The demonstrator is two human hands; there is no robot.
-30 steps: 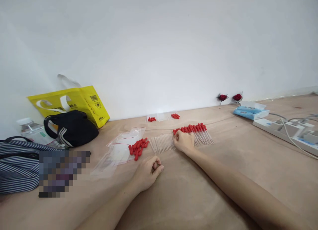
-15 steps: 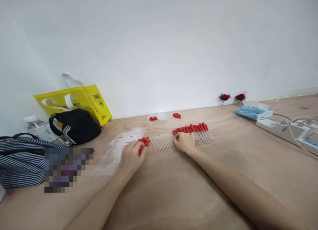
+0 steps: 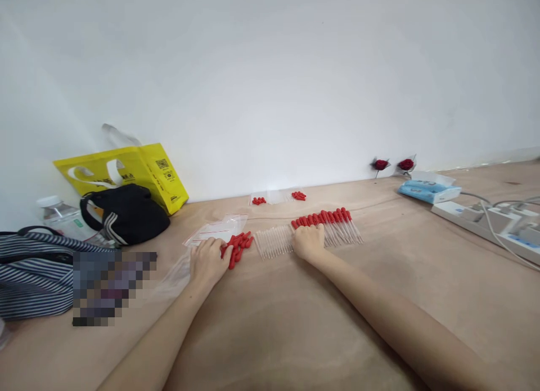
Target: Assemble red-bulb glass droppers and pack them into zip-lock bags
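My left hand [image 3: 210,260] is at the left edge of a pile of small red caps [image 3: 239,248], its curled fingertips touching them; whether one is pinched is too small to tell. To the right of the pile lies a row of thin, clear sticks without caps [image 3: 273,242]. Beyond them, a row of sticks with red caps [image 3: 333,218] continues to the right. My right hand [image 3: 309,241] is closed where the two rows meet, and what its fingers hold is hidden. Clear plastic bags [image 3: 219,229] lie behind and under my left hand.
Small bags with red caps [image 3: 276,197] lie by the wall. At left are a yellow bag [image 3: 164,180], a black cap [image 3: 139,214], a bottle [image 3: 63,216] and striped cloth [image 3: 37,278]. At right are a tissue pack [image 3: 428,189], a power strip [image 3: 485,225] and two red roses [image 3: 406,165].
My left hand has moved left, uncovering more of the red cap pile. My right hand has stayed at the join of the rows, with its fingers more tucked in. The view has shifted slightly.
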